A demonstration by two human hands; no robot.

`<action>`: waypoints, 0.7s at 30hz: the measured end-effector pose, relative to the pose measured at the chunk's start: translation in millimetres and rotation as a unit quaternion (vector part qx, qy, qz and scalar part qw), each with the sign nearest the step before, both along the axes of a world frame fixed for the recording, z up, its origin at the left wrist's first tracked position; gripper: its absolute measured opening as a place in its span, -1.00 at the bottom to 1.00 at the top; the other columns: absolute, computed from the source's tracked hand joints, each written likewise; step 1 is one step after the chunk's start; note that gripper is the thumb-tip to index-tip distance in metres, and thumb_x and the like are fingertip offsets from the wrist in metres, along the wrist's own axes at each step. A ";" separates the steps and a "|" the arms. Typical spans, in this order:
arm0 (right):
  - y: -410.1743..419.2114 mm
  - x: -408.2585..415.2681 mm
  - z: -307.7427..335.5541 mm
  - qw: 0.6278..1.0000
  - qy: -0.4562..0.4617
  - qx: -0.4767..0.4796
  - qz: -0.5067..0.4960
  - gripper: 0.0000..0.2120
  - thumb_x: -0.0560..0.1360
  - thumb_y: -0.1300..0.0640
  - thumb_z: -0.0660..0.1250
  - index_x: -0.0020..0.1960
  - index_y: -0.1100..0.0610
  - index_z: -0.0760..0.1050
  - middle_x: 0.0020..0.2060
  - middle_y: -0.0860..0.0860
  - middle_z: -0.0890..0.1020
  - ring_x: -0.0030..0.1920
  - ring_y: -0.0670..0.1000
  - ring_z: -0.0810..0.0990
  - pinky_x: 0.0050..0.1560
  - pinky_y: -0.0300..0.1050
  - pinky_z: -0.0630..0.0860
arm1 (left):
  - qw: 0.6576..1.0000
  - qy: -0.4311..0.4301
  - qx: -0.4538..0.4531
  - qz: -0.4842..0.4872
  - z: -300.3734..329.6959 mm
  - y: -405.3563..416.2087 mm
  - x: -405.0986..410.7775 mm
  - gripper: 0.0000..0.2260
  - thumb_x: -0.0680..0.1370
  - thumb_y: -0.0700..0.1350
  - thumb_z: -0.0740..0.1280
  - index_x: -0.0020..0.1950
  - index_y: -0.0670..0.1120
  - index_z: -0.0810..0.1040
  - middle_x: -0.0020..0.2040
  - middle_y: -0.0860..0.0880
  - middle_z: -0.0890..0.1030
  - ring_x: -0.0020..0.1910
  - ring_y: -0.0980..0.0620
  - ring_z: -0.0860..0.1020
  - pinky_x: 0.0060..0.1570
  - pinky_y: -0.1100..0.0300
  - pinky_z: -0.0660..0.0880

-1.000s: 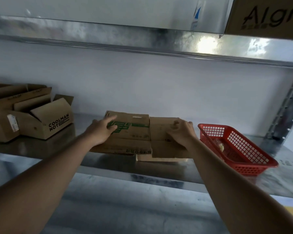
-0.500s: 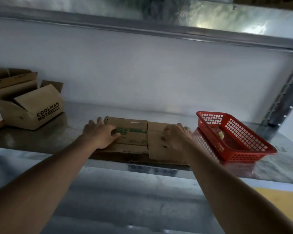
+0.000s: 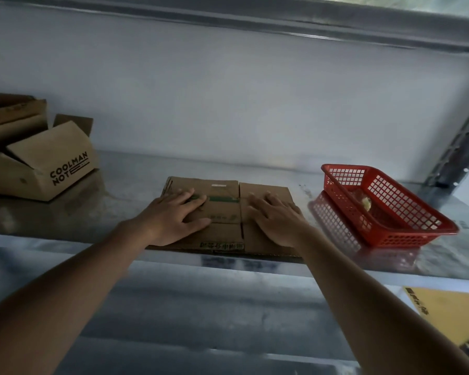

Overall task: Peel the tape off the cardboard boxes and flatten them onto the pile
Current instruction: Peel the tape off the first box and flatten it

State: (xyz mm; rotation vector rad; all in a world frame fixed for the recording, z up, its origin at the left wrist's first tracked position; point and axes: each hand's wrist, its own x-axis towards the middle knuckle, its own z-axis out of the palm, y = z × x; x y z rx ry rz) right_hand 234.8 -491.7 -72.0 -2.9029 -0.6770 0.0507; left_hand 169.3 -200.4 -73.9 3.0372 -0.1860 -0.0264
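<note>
Pressing down with both palms is the step in hand: the left hand [image 3: 175,219] is lying flat with fingers spread over the green-printed panel of the flattened box [image 3: 229,212], and the right hand [image 3: 278,219] is lying flat with fingers straight on the plain panel at its 3 o'clock side, neither one pinching or curling round anything. The flattened box is sitting at the front edge of the metal shelf [image 3: 136,190], near the middle of the view; whether more flat cardboard lies beneath it as the pile cannot be told for sure, though layered edges are showing at its 6 o'clock rim. Doing this well probably means keeping the weight even across both panels, working outward along the creases so the flaps are not springing back, and squaring the edges so nothing is overhanging the shelf lip. Standing at about 9 o'clock from the hands, well apart, is an open box [image 3: 42,163] printed COOLMAN NOT, likely waiting its turn. Sitting at 3 o'clock, near the right hand, is a red basket [image 3: 406,212] holding a small pale scrap; a sideways slide of the cardboard could be nudging it.
</note>
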 end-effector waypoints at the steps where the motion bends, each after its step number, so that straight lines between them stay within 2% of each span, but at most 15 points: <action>1: -1.8 1.6 -0.5 1.000 0.006 -0.012 -0.004 -0.37 0.62 -0.43 -0.23 0.65 -0.28 -0.11 0.68 -0.01 0.01 0.66 0.10 -0.03 0.60 0.20 -0.05 | 1.000 -0.001 0.000 -0.004 -0.2 1.1 -0.5 -0.10 0.38 0.67 -0.26 0.67 0.32 -0.11 0.70 0.10 -0.11 0.68 0.02 -0.11 0.60 -0.02 -0.05; 5: -12.3 2.7 1.3 1.000 0.009 0.000 -0.021 -0.36 0.64 -0.39 -0.17 0.66 -0.20 -0.02 0.67 0.01 0.05 0.66 0.10 0.03 0.60 0.19 0.02 | 1.000 0.006 -0.012 -0.013 1.9 4.8 -0.4 -0.04 0.42 0.64 -0.19 0.71 0.14 -0.09 0.71 0.08 -0.10 0.67 0.05 -0.10 0.59 0.04 -0.07; 8: -24.4 -1.7 0.8 0.999 0.012 0.004 -0.044 -0.38 0.64 -0.39 -0.17 0.66 -0.23 -0.02 0.67 0.01 0.04 0.66 0.08 0.00 0.60 0.20 -0.02 | 0.999 0.012 -0.031 -0.005 4.4 10.5 -3.8 0.01 0.44 0.61 -0.11 0.72 0.01 -0.06 0.71 0.03 -0.10 0.67 0.05 -0.11 0.59 0.06 -0.04; 12: -29.3 -10.2 -0.7 0.997 0.006 -0.011 -0.073 -0.36 0.63 -0.40 -0.20 0.66 -0.22 -0.03 0.67 0.09 0.06 0.66 0.12 0.01 0.62 0.23 -0.01 | 0.998 0.021 -0.037 0.038 5.7 18.6 -8.7 0.00 0.43 0.61 -0.08 0.72 0.03 -0.02 0.71 -0.07 -0.10 0.67 -0.10 -0.07 0.59 -0.04 0.03; 15: -30.6 -14.1 -2.5 0.993 0.004 0.001 -0.120 -0.34 0.62 -0.42 -0.17 0.65 -0.22 -0.01 0.65 0.19 0.10 0.65 0.22 0.04 0.60 0.29 0.08 | 0.998 0.010 -0.008 0.063 4.2 22.6 -12.2 0.05 0.37 0.66 -0.15 0.71 0.06 0.00 0.68 -0.15 0.02 0.62 -0.23 0.09 0.55 -0.14 0.17; 18: -31.0 -18.4 -3.3 0.991 -0.004 0.017 -0.132 -0.35 0.62 -0.40 -0.10 0.63 -0.17 0.10 0.56 0.22 0.31 0.57 0.28 0.26 0.53 0.29 0.24 | 0.996 0.012 0.003 0.084 2.6 24.0 -15.6 0.07 0.33 0.69 -0.19 0.70 0.10 -0.01 0.60 -0.20 0.19 0.54 -0.27 0.20 0.47 -0.17 0.25; 21: -32.2 -22.9 -0.3 0.989 -0.013 0.076 -0.124 -0.37 0.57 -0.41 0.10 0.49 -0.06 0.33 0.30 0.16 0.56 0.25 0.18 0.55 0.29 0.16 0.51 | 0.996 -0.002 -0.010 0.087 4.8 23.6 -17.5 0.05 0.35 0.67 -0.12 0.69 0.07 0.09 0.54 -0.20 0.33 0.47 -0.24 0.30 0.40 -0.14 0.31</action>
